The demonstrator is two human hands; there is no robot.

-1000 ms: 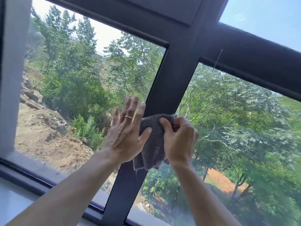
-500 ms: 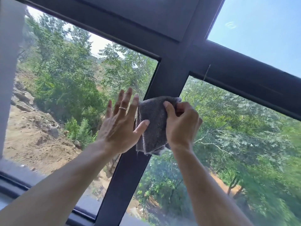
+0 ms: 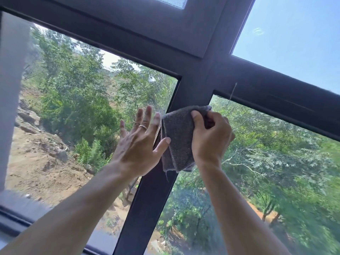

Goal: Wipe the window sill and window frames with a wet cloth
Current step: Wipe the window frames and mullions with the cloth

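Against the upright bar of the dark window frame (image 3: 152, 199), just below the crossing with the horizontal bar, hangs a grey folded cloth (image 3: 177, 138), fuzzy in texture, its lower edge loose with a thread trailing down. Right hand (image 3: 211, 137): fingers curled round the cloth's upper right part, thumb laid across its front, holding it against the bar. Left hand (image 3: 138, 146): fingers straight and spread wide, palm turned toward the left pane, thumb tip touching the cloth's left edge; whether the palm presses on the glass cannot be told. One ring (image 3: 143, 127) on a finger of the left hand. Both forearms bare, rising from the lower edge of the view. Frame: dark, matt, one upright bar and one horizontal bar forming a cross; a thin strand (image 3: 232, 92) hangs from the horizontal bar just right of the crossing. Lower left pane (image 3: 73, 107): green trees, rocks and a bare earth slope outside. Lower right pane (image 3: 276, 172): dense green foliage, a patch of reddish earth lower down. Upper right pane (image 3: 294, 34): blue sky. Far left: a pale upright band (image 3: 11, 89) at the window's edge. Lower left corner: a blurred strip of the frame's bottom rail (image 3: 18, 216).
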